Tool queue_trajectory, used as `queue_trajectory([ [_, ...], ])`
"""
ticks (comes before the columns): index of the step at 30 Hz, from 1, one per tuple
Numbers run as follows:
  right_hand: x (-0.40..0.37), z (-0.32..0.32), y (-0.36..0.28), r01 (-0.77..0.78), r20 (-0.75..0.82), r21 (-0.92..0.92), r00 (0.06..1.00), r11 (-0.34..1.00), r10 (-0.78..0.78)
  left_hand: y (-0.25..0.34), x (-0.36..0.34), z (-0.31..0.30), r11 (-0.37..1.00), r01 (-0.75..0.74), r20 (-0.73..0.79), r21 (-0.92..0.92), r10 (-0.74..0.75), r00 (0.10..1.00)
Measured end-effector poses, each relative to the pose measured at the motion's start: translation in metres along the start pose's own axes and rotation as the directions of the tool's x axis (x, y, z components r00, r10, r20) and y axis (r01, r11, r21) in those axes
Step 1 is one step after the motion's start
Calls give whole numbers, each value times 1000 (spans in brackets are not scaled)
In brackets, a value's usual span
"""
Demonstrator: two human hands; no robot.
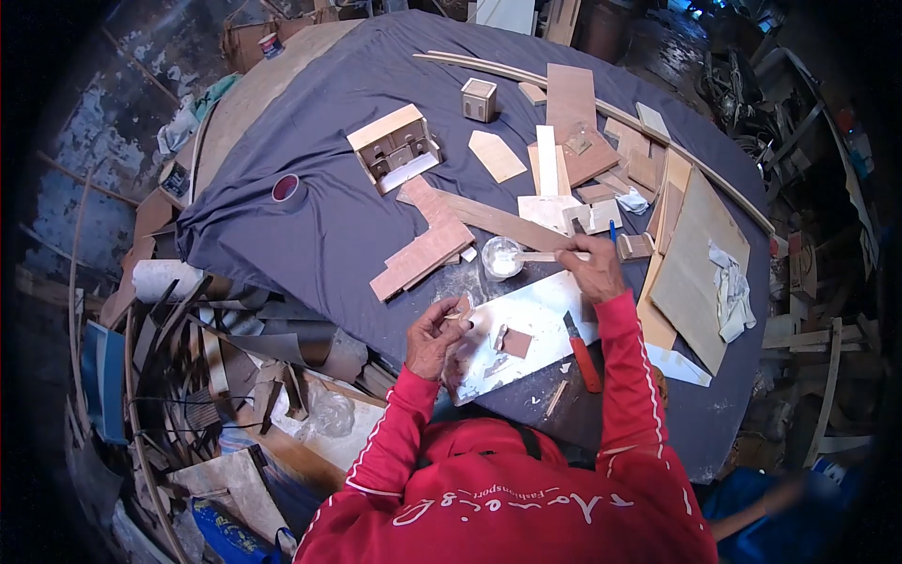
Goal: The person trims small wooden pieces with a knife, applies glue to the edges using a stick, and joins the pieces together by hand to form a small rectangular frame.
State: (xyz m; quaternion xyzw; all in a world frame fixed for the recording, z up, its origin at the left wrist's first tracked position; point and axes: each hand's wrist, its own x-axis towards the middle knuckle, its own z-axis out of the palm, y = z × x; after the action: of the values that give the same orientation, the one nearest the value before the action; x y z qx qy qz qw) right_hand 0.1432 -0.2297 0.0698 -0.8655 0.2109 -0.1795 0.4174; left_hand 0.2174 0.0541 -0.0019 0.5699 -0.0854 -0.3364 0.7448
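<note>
The left hand (434, 336) hovers over the near edge of the white board (540, 310), wrist bent, its fingers pinched around a small wood piece (461, 305). The right arm stretches forward. The right hand (592, 270) is closed on a thin stick (543, 256) whose tip lies in the glue cup (501, 258). 1 red-handled knife (583, 355) lies beside the right forearm.

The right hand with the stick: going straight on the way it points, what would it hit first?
Probably the small cup of white paste: the right hand points along its thin stick, whose tip reaches that cup. Depth is hard to judge.
</note>
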Motion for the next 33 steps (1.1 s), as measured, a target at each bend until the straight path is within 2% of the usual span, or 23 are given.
queue_trajectory([
  [3, -23, -12, -4, -92, 14, 181, 996, 979, 91, 7, 5, 7, 998, -14, 57, -69, 18, 998],
  [6, -49, -15, -19, -202, 55, 378, 979, 904, 195, 16, 8, 18, 992, -29, 113, -126, 43, 993],
  [10, -82, 3, -14, -122, -26, 528, 987, 840, 160, 26, 9, 26, 980, 21, 184, -197, 16, 983],
  [11, -86, 5, -14, -97, -45, 478, 990, 873, 134, 26, 9, 28, 979, 24, 189, -205, 16, 982],
  [18, -96, 8, -11, -91, -79, 495, 986, 864, 149, 28, 8, 33, 978, 32, 197, -207, 10, 980],
  [21, -95, 5, -20, 14, -142, 438, 988, 899, 53, 26, 9, 32, 985, 19, 192, -170, 15, 981],
  [27, -88, -11, -36, 259, -191, 164, 955, 952, -227, 24, 9, 29, 994, -27, 152, -110, 43, 987],
  [33, -78, -13, -47, 337, -153, 77, 934, 939, -322, 22, 10, 28, 994, -80, 151, -70, 90, 984],
])
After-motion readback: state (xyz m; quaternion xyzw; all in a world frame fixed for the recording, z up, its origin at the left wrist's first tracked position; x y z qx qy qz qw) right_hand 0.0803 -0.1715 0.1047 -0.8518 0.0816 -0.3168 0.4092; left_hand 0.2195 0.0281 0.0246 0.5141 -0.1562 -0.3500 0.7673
